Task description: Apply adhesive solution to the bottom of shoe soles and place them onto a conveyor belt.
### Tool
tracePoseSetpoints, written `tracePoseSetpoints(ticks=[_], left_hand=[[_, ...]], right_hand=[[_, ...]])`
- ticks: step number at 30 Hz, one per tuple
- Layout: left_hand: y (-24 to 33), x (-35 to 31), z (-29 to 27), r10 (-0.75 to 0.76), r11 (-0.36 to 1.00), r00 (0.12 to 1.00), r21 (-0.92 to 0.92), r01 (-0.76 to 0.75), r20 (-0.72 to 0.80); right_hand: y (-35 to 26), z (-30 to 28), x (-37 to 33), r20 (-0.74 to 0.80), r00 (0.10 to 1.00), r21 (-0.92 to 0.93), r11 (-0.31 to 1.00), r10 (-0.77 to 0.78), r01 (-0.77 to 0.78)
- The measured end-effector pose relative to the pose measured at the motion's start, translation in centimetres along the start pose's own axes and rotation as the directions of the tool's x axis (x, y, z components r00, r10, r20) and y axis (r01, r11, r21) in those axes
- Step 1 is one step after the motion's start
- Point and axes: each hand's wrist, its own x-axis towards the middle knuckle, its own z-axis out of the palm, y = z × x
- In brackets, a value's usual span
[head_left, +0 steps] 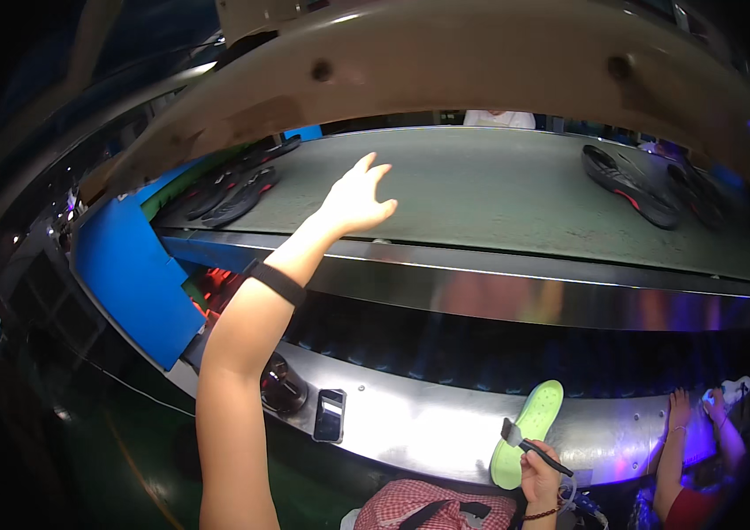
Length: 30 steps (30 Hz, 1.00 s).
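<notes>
My left hand (357, 199) reaches out over the grey-green conveyor belt (481, 194). Its fingers are spread with nothing in them, and a black band is around that forearm. Lower down, my right hand (541, 473) is closed around the black handle of a flat brush (513, 433). The brush head overlaps a lime-green shoe sole (541, 415) that lies on the metal ledge (428, 424). From this view I cannot tell whether the bristles touch the sole. A clear tube shows by the handle's end.
Dark shoe soles (242, 199) lie on the belt at left, with more dark soles (631, 190) at right. A phone (330, 415) and a dark bottle (282, 389) are on the ledge. A co-worker's hands (678, 411) are at right. A beige hood (472, 62) overhangs the belt.
</notes>
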Motion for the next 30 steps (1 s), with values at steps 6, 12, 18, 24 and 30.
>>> tracePoseSetpoints(ticks=[6,12,18,24,30], left_hand=[[14.7,7.9,4.8,0.322,0.912,0.938,0.222,-0.344,0.130],[29.1,14.0,11.1,0.517,0.837,0.841,0.112,-0.536,0.161],[33.8,16.6,15.9,0.484,0.873,0.826,-0.103,-0.476,0.288],[35.3,16.2,18.0,0.458,0.867,0.841,0.066,-0.495,0.287],[37.6,17.6,18.6,0.584,0.808,0.811,0.067,-0.585,0.036]], right_hand=[[0.1,-1.8,1.2,0.029,1.000,-0.143,0.990,-0.001,0.005],[-3.3,-2.0,3.3,-0.033,0.984,-0.472,0.866,0.174,-0.168],[-14.4,-3.5,6.8,-0.084,0.986,-0.397,0.913,-0.143,0.098],[-27.3,-4.8,8.9,-0.060,0.805,-0.258,0.788,-0.590,0.558],[-26.7,-5.4,7.7,-0.057,0.808,-0.268,0.789,-0.586,0.553]])
